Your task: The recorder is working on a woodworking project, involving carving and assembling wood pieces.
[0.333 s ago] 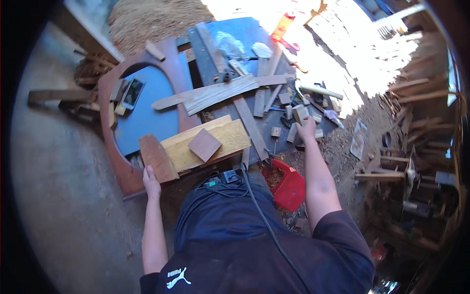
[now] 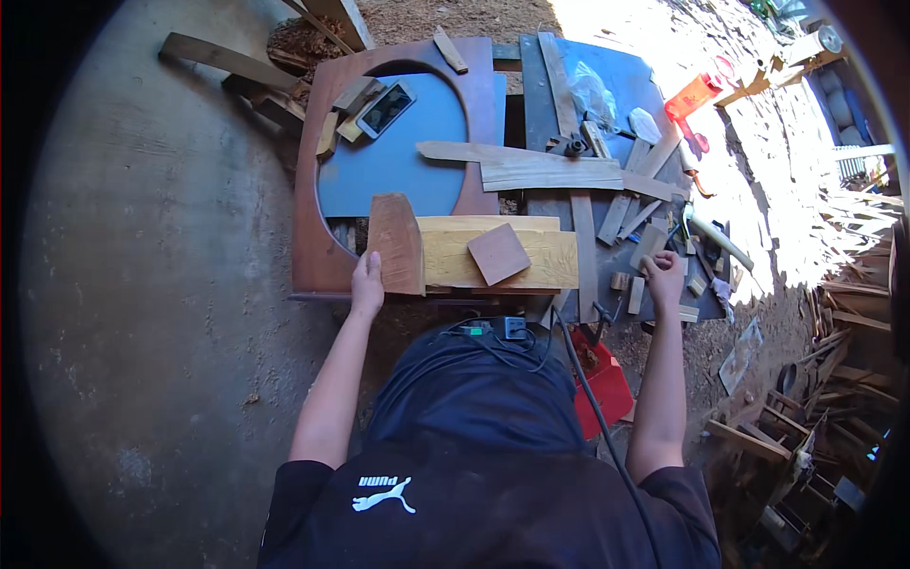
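Note:
My left hand (image 2: 368, 284) grips the edge of a reddish-brown tapered board (image 2: 396, 242), which lies beside a yellowish plank (image 2: 447, 258). A square reddish-brown piece (image 2: 499, 253) rests at an angle on that plank. To the right, my right hand (image 2: 664, 277) has its fingers curled among small wooden offcuts (image 2: 636, 294); what they grip, if anything, is too hidden to name. A hammer (image 2: 720, 242) with a pale handle lies just beyond it.
A brown panel with an oval opening (image 2: 308, 190) carries a phone (image 2: 387, 111). Loose strips (image 2: 550, 174) cover the dark worktop (image 2: 545, 123), near a red bottle (image 2: 690, 95). Below are a red container (image 2: 599, 389) and a black cord (image 2: 611, 446); scrap wood (image 2: 777, 417) heaps at right.
My view has turned, so the worktop now sits straighter and higher in the picture. My right hand's fingers are more curled; my left hand still holds the tapered board.

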The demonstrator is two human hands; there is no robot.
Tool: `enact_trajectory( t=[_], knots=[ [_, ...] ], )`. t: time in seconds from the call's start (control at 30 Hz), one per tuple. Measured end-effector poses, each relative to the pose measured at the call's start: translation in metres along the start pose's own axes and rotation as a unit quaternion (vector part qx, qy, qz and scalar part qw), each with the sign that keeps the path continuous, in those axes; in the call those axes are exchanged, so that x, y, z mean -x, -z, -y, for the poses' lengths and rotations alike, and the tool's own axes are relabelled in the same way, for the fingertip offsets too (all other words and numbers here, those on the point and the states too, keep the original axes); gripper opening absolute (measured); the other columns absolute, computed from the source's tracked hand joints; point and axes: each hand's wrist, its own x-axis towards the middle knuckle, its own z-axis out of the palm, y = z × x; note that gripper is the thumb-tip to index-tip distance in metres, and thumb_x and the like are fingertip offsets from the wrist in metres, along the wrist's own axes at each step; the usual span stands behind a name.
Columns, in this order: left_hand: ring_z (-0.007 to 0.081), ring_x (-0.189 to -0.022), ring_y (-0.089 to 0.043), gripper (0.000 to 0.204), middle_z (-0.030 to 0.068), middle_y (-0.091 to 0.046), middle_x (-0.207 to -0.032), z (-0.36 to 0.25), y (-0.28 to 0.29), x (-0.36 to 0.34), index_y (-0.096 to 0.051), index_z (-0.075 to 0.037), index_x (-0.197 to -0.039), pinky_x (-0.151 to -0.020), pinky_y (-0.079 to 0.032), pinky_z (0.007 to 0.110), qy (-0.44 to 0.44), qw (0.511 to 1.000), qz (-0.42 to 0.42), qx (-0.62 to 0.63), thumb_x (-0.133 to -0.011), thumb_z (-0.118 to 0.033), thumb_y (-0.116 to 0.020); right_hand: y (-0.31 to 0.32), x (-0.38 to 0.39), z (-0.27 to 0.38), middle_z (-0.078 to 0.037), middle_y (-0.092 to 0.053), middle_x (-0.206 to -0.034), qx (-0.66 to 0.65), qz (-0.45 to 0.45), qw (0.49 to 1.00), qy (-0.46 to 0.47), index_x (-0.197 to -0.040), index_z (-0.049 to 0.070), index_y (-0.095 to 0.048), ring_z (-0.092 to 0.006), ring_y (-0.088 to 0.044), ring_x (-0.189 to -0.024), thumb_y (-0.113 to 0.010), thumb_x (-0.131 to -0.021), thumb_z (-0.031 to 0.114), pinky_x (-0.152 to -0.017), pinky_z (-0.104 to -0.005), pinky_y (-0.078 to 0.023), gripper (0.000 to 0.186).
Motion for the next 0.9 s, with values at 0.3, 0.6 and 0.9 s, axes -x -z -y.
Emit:
enact_trajectory(
  t=[0.3, 0.6, 0.9],
  knots=[
    [0.028, -0.113, -0.064, 0.054, 0.0194, -0.069, -0.118, 0.006, -0.001, -0.004, -0.057, 0.003, -0.132, -0.098, -0.047, 0.039, -0.002, 1.0, 0.005, -0.016, -0.108, -0.044, -0.044, -0.187, 0.152, 0.238, -0.018, -0.068, -0.09, 0.108, 0.39, 0.896, 0.182, -0.096, 0.004, -0.061, -0.0333, -0.069, -0.084, -0.076, -0.084, 0.035, -0.078, -0.0425, -0.056, 0.036],
    [0.0385, -0.124, -0.057, 0.057, 0.0241, -0.059, -0.133, 0.003, 0.007, 0.001, -0.047, -0.003, -0.144, -0.105, -0.043, 0.044, -0.021, 0.993, -0.025, -0.112, -0.106, -0.045, -0.047, -0.177, 0.132, 0.248, -0.02, -0.066, -0.116, 0.257, 0.466, 0.804, 0.265, -0.119, 0.005, -0.063, -0.0385, -0.064, -0.111, -0.083, -0.075, 0.038, -0.097, -0.0464, -0.051, 0.058],
    [0.0302, -0.154, -0.017, 0.107, -0.0031, -0.029, -0.164, -0.116, -0.025, 0.017, -0.029, -0.028, -0.158, -0.116, -0.007, 0.076, -0.305, 0.809, 0.217, -0.453, -0.07, -0.049, -0.086, -0.158, 0.112, 0.172, -0.018, -0.046, -0.142, 0.252, 0.35, 0.802, 0.414, -0.149, 0.01, -0.041, -0.04, -0.046, -0.133, -0.088, -0.064, 0.031, -0.109, -0.0485, -0.044, 0.099]
  ],
)
